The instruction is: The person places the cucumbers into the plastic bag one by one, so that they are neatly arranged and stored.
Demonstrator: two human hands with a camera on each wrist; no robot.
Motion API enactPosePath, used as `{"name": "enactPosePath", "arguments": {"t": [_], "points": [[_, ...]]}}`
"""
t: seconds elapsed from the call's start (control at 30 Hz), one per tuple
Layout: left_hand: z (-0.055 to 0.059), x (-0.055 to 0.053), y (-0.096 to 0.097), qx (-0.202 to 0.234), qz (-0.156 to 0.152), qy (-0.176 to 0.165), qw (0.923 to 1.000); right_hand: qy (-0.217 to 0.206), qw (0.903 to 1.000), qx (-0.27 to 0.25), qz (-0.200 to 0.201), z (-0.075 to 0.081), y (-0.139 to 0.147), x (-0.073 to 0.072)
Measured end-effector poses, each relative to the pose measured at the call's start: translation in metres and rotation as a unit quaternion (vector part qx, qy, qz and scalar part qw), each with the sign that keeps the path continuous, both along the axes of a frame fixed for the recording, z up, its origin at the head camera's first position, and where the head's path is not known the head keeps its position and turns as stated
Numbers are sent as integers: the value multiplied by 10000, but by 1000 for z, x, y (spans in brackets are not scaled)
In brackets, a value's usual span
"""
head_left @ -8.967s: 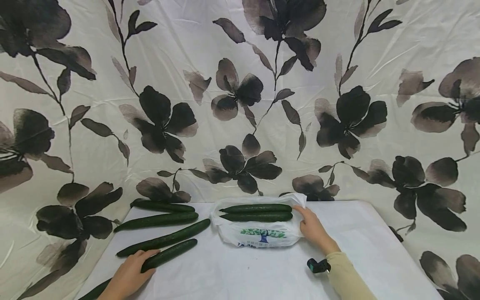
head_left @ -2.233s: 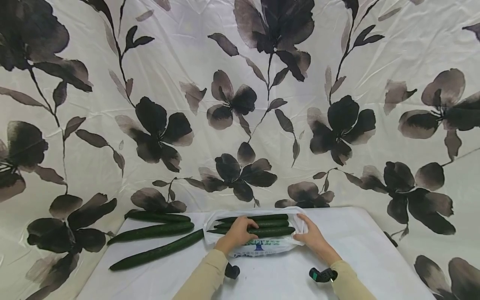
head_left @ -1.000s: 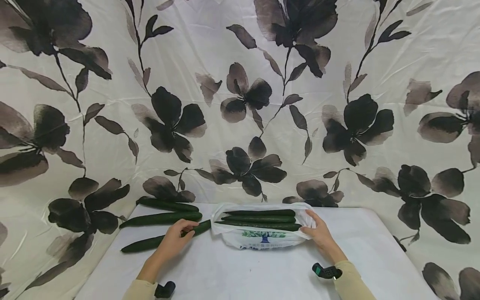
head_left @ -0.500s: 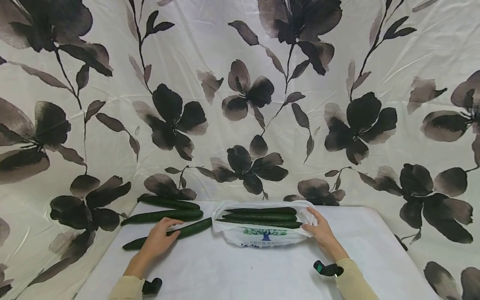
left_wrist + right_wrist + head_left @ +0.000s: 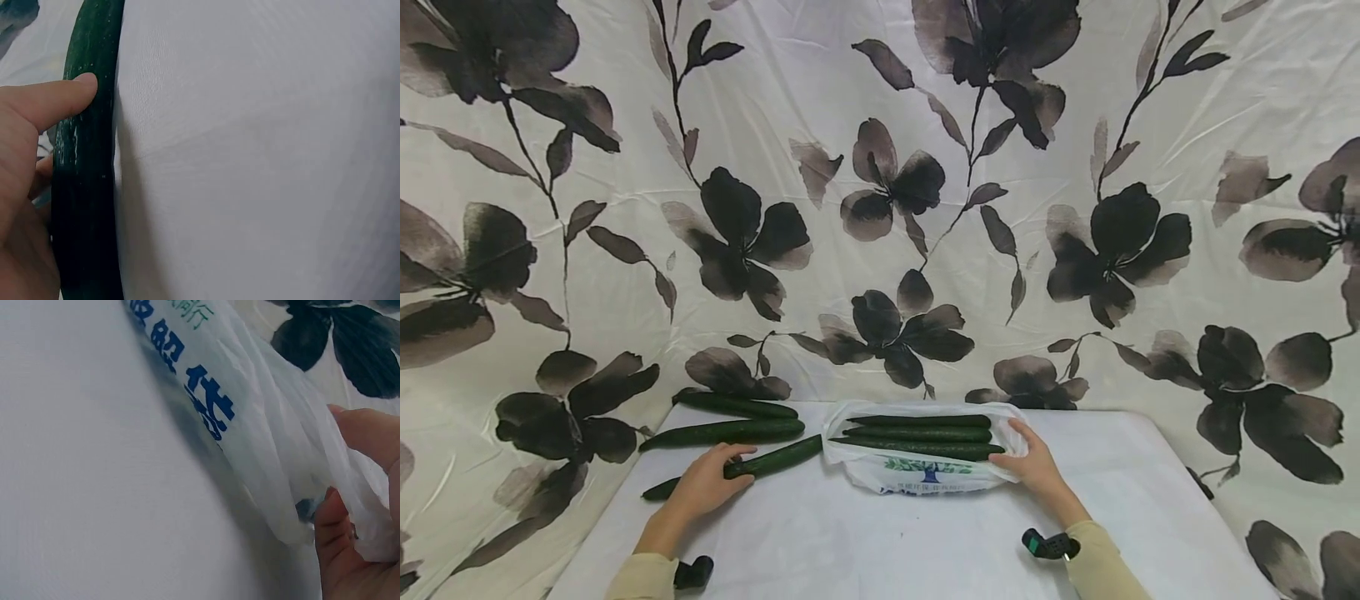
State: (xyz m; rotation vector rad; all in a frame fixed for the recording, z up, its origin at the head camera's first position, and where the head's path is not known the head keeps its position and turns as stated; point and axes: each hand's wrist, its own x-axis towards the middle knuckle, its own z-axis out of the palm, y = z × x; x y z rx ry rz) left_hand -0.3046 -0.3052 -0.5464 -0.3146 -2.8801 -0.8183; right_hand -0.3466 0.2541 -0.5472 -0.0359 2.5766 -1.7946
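Observation:
In the head view my left hand (image 5: 703, 483) is on the nearest loose cucumber (image 5: 786, 457), left of the bag. The left wrist view shows the thumb (image 5: 78, 94) lying across that cucumber (image 5: 87, 200), with fingers partly hidden on its far side. My right hand (image 5: 1036, 468) holds the right edge of a white plastic bag (image 5: 865, 477) printed with a green and blue tree. Up close in the right wrist view, the bag's film (image 5: 269, 431) passes between thumb and fingers. Three cucumbers (image 5: 917, 434) lie side by side in the bag's opening.
Two more cucumbers, one in front (image 5: 722, 433) and one behind (image 5: 737, 406), lie at the table's back left. A white cloth covers the table (image 5: 880, 558). Directly behind it hangs a floral curtain (image 5: 820, 275).
Since the oldest frame, a third cucumber has come into the bag by my left hand. That hand then moved left onto the nearest loose cucumber. My right hand stays at the bag's edge.

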Motion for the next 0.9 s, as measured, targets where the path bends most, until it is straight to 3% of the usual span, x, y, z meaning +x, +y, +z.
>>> {"name": "enactPosePath", "arguments": {"t": [0.07, 0.23, 0.4, 0.67, 0.9], "points": [[0, 0, -1, -22, -7, -5, 10000, 40, 9989, 474, -52, -1, -4, -1], [1, 1, -2, -335, -19, 107, 9994, 225, 9948, 983, -125, -2, -12, -1], [-2, 4, -7, -568, 23, 176, 9982, 132, 9939, 1079, -174, -4, -13, 3], [-3, 5, -14, -162, -125, 319, 9993, 248, 9937, 1058, -274, -8, -14, 3], [0, 20, -24, -213, 14, 590, 9980, 367, 9924, 1172, -103, -13, -14, 2]]}}
